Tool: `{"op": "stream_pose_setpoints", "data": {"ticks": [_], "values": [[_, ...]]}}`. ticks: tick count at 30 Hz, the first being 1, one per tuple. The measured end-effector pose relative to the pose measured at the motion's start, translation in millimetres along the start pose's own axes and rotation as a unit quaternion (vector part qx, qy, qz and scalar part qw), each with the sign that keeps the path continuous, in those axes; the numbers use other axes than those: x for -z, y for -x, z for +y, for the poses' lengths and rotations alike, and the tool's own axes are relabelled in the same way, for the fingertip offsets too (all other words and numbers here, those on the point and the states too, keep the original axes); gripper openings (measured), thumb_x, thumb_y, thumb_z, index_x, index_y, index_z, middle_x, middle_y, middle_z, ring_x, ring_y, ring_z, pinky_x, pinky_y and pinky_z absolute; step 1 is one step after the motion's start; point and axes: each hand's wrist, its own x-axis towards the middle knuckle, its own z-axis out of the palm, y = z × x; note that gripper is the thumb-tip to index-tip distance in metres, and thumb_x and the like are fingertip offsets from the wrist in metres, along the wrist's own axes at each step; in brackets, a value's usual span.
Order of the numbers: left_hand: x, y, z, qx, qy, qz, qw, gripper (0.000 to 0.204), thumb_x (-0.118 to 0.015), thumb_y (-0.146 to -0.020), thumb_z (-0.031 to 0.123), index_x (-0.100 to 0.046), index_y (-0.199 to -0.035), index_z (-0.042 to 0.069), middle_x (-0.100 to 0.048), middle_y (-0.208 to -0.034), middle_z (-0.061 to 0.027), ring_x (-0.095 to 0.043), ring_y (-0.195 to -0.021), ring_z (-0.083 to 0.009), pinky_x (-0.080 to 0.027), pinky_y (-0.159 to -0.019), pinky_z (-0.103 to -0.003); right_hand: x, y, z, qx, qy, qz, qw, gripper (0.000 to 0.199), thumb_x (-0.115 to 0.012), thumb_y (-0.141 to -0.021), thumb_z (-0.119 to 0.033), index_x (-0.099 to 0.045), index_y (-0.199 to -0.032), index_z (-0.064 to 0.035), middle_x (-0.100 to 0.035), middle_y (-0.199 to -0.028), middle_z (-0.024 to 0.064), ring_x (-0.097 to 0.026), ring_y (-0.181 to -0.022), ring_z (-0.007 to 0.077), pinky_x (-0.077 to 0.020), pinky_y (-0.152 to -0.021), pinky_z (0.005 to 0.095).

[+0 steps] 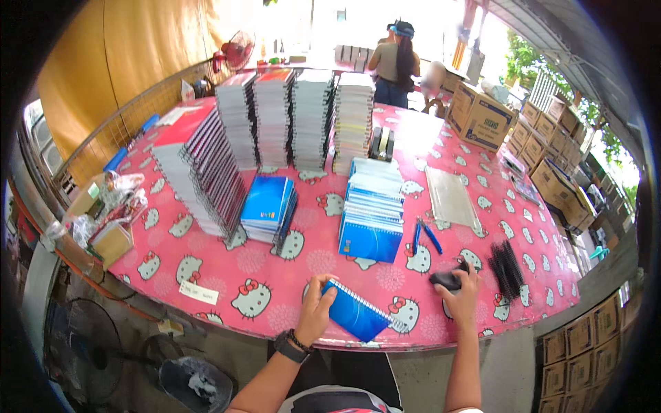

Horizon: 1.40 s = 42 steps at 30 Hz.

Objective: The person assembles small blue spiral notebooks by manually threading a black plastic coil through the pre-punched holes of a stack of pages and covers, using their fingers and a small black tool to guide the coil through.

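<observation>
My left hand (315, 313) is closed on one end of a small blue notebook (358, 313), held at the table's near edge. White wire coil runs along its upper edge, and a loose end sticks out at the right. My right hand (463, 292) grips a small black rounded object (447, 279) on the tabletop; its exact kind is unclear. Just beyond that hand lie blue-handled pliers (428, 237). To its right rests a bundle of black spiral coils (506, 270). Ahead, a fanned row of blue notebooks (372, 217) lies beside a shorter blue notebook stack (267, 206).
Tall stacks of spiral-bound books (313, 124) stand at the far side of the pink patterned table (275, 265). A tape dispenser (382, 144), a clear plastic sheet (453, 199) and a carton (482, 117) sit farther right. Another person (396, 65) stands beyond. A fan (82, 344) is lower left.
</observation>
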Motion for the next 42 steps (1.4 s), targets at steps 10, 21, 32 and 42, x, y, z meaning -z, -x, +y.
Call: {"op": "stream_pose_setpoints", "data": {"ticks": [10,21,32,42], "values": [[-32.8,19.5,60.2,-0.098,-0.113,-0.023,0.988,0.021,-0.058,-0.091,0.017,-0.062,-0.105,0.001,-0.053,-0.091,-0.0069,-0.052,-0.085,-0.0146,-0.042,-0.076,-0.026,30.0,26.8,-159.7,0.153,-0.363,-0.115,0.912,0.031,-0.075,-0.072,-0.013,-0.064,-0.099,-0.0034,-0.063,-0.092,0.0117,-0.06,-0.085,0.0296,-0.0492,-0.077,0.0341],[-21.8,24.8,59.0,-0.052,0.014,-0.013,0.998,0.017,-0.065,-0.086,0.008,-0.066,-0.101,0.001,-0.057,-0.093,-0.0038,-0.052,-0.083,-0.009,-0.041,-0.075,-0.022,23.3,34.0,-172.6,0.228,-0.336,-0.079,0.911,0.029,-0.068,-0.078,-0.009,-0.061,-0.106,-0.0037,-0.06,-0.082,0.0112,-0.057,-0.078,0.0295,-0.0474,-0.068,0.0375],[-18.0,29.2,68.0,-0.029,0.004,-0.068,0.997,0.013,-0.065,-0.086,0.006,-0.063,-0.097,0.001,-0.058,-0.092,-0.0039,-0.055,-0.084,-0.0101,-0.044,-0.073,-0.023,21.7,42.0,-170.7,0.147,-0.417,-0.135,0.887,0.038,-0.073,-0.073,-0.006,-0.062,-0.11,-0.0044,-0.059,-0.082,0.0115,-0.059,-0.071,0.0245,-0.0489,-0.064,0.0322],[-12.3,30.3,67.4,-0.044,-0.023,-0.106,0.993,0.013,-0.061,-0.087,-0.002,-0.06,-0.099,0.003,-0.055,-0.094,-0.0033,-0.054,-0.084,-0.0097,-0.045,-0.071,-0.022,30.4,45.4,-175.5,0.146,-0.397,-0.131,0.897,0.036,-0.07,-0.075,-0.003,-0.062,-0.111,-0.0043,-0.063,-0.083,0.0116,-0.058,-0.069,0.0236,-0.0494,-0.063,0.0311]]}}
